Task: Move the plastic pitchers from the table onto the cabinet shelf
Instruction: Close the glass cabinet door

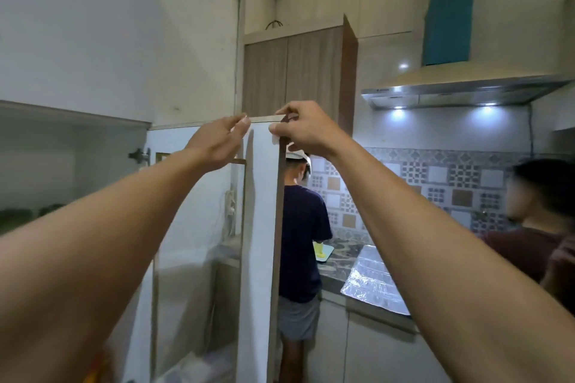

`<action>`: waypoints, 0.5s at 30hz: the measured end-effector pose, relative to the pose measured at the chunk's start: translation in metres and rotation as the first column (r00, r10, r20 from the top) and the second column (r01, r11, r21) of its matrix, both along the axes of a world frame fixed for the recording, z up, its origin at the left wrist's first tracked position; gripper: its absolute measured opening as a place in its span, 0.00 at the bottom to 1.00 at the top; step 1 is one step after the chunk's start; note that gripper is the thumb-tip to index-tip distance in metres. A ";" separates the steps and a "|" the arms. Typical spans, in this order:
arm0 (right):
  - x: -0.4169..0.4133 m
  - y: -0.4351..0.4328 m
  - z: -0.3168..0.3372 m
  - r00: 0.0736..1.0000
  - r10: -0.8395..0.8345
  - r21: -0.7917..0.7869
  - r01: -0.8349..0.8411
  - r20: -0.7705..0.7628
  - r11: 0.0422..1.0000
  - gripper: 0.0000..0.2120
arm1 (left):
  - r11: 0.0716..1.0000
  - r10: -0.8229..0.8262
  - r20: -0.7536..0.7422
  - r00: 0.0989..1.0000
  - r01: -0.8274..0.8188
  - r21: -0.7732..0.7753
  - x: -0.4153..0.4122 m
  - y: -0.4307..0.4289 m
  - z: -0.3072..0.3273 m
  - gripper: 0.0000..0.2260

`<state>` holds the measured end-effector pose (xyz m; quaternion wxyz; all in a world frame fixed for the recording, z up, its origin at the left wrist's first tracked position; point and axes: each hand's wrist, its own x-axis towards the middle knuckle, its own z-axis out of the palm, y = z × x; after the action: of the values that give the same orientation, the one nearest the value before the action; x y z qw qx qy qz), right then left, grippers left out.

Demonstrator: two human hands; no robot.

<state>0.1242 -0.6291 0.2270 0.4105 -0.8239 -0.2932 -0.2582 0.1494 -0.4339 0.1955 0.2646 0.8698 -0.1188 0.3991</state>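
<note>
No pitcher shows clearly in the head view. An open cabinet door [264, 196], white inside with a wood edge, stands ahead of me. My left hand [217, 143] rests its fingertips on the door's top edge. My right hand [306, 130] grips the door's top outer corner, fingers curled over it. The cabinet's white interior [77, 158] opens at the left, with dark blurred shapes on its shelf [28, 214] that I cannot identify. The table is out of view.
A person in a dark shirt [301, 236] stands at the counter right behind the door. Another person [541, 221] is at the right edge. A foil-covered counter [373, 286], a range hood [466, 90] and tall wood cabinets [295, 71] fill the right side.
</note>
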 end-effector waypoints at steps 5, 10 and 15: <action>-0.055 0.052 -0.007 0.981 0.193 -0.026 -0.193 -0.007 0.981 0.11 | 0.987 0.020 -0.009 1.000 -0.021 -0.159 -0.078 0.049 -0.006 0.29; -0.097 0.117 -0.019 0.940 0.339 -0.028 -0.338 0.037 0.941 0.13 | 0.924 -0.046 0.002 0.999 0.043 -0.379 -0.146 0.094 -0.007 0.31; -0.109 0.197 -0.030 0.910 0.413 -0.034 -0.412 0.026 0.910 0.24 | 0.829 -0.058 0.019 0.998 0.059 -0.556 -0.200 0.135 -0.008 0.32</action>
<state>0.0155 -0.4318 0.1972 0.4394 -0.7447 -0.4708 -0.1750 -0.0508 -0.2985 0.1878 0.5179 0.7511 -0.0246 0.4087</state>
